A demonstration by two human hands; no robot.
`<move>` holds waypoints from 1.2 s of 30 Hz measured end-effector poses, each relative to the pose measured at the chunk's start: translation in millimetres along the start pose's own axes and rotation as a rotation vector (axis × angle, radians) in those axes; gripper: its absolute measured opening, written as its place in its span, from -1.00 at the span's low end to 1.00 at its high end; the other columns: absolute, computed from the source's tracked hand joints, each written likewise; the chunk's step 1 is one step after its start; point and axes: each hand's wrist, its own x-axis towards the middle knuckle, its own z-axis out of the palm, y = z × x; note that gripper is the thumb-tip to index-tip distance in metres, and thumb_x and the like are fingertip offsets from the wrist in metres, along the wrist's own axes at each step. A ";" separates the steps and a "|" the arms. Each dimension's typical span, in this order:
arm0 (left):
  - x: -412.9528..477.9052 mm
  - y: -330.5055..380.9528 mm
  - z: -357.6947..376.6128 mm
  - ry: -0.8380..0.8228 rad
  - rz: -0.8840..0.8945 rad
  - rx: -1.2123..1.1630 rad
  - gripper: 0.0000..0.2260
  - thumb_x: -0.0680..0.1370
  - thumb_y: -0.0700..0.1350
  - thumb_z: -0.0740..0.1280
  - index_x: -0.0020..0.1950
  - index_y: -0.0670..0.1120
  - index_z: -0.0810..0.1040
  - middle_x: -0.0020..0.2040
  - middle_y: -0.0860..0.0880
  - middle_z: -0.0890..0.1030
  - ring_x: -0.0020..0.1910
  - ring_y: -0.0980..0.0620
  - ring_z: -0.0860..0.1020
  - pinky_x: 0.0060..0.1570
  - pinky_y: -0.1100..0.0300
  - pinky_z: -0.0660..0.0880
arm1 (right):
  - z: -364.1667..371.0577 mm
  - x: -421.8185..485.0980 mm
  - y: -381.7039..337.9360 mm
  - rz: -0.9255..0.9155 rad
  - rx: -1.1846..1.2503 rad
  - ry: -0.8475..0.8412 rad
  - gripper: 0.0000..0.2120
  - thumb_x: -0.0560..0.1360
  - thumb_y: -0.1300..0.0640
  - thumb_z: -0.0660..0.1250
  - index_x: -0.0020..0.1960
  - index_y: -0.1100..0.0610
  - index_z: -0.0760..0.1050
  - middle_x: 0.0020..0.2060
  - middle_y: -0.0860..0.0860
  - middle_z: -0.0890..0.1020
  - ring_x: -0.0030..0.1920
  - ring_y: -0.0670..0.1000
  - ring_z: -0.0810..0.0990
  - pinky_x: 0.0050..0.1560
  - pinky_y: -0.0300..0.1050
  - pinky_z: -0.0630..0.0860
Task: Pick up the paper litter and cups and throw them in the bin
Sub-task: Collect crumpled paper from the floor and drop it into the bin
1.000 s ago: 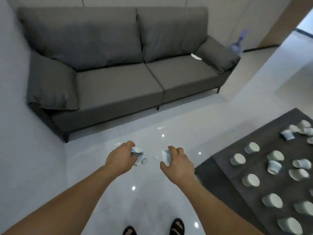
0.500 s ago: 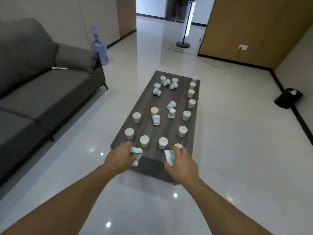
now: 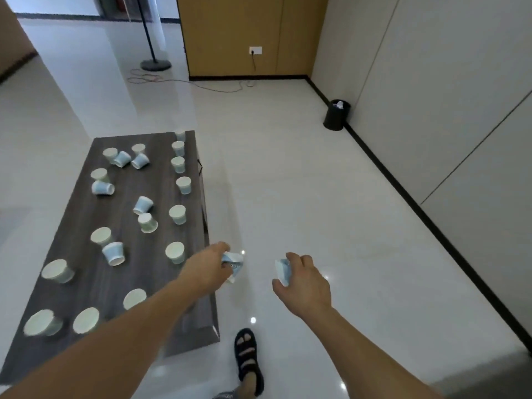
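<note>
Glossy white floor tiles (image 3: 288, 182) are seen underfoot, with small light spots reflected in them. Nearest, at 6 o'clock, one foot in a black sandal (image 3: 249, 359) is planted on the tiles. Both bare forearms are stretched forward. The left hand (image 3: 205, 267) is curled round a crushed pale-blue paper cup (image 3: 233, 262), and the right hand (image 3: 302, 279) is curled round a second crushed cup (image 3: 282, 270); the two hands are held apart above the floor, just beyond the table's near right corner.

From 9 to 11 o'clock a low dark wood table (image 3: 86, 283) is laid lengthwise away from the viewer, its near end partly covered by the left forearm. Twenty loose cups (image 3: 177, 214) can be counted on it: a row of six is lined along the right edge, and the others are scattered over the left and middle, several tipped on their sides.

At 1 o'clock, well beyond the hands, one black bin (image 3: 336, 115) is stood on the floor against the grey wall, with crumpled white paper (image 3: 339, 104) showing at its top.

Farthest, at 12 o'clock, a tan wood-panelled wall (image 3: 230, 33) is fitted with one socket (image 3: 255, 50), from which a cable (image 3: 201, 84) is trailed across the floor. At 11 o'clock one pole stand (image 3: 155, 64) is set on a round base.
</note>
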 end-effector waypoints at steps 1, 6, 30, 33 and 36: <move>28.5 11.1 5.1 -0.009 0.021 -0.001 -0.68 0.52 -0.04 0.30 0.27 0.00 0.43 0.11 -0.03 0.59 -0.09 0.03 0.52 -0.11 0.19 0.42 | -7.5 19.6 10.5 0.018 -0.007 0.011 -0.38 0.48 -0.20 0.25 0.47 -0.04 0.20 0.29 -0.02 0.36 0.14 0.02 0.51 -0.10 -0.15 0.43; 153.6 79.1 17.6 -0.076 0.129 -0.018 -0.61 0.54 -0.01 0.27 0.36 0.00 0.38 0.22 -0.05 0.55 0.06 -0.01 0.54 -0.03 0.20 0.40 | -60.2 118.1 64.2 0.127 -0.064 0.039 -0.38 0.49 -0.19 0.25 0.48 -0.04 0.19 0.30 -0.03 0.36 0.15 0.03 0.51 -0.12 -0.17 0.40; 681.9 348.3 33.7 -0.112 0.146 0.041 -0.62 0.53 -0.01 0.26 0.35 0.04 0.39 0.21 0.00 0.56 0.10 -0.02 0.55 -0.05 0.21 0.42 | -256.2 614.7 321.7 0.240 -0.016 0.029 -0.35 0.50 -0.21 0.24 0.50 -0.03 0.16 0.32 -0.03 0.33 0.16 0.01 0.51 0.01 -0.14 0.50; 759.6 357.0 34.0 -0.116 0.128 0.042 -0.61 0.55 0.00 0.26 0.37 0.03 0.37 0.22 -0.01 0.55 0.08 -0.01 0.55 -0.08 0.22 0.42 | -263.8 689.0 338.9 0.218 -0.032 0.002 -0.36 0.49 -0.21 0.24 0.50 -0.03 0.18 0.31 -0.04 0.35 0.16 0.00 0.50 0.04 -0.14 0.51; 846.7 373.0 30.0 -0.115 0.140 0.031 -0.62 0.56 0.00 0.25 0.38 0.02 0.37 0.24 -0.02 0.54 0.08 0.00 0.55 -0.09 0.23 0.40 | -281.7 775.2 352.1 0.214 -0.050 0.022 -0.37 0.50 -0.20 0.24 0.49 -0.03 0.18 0.30 -0.04 0.35 0.16 0.01 0.51 0.02 -0.14 0.49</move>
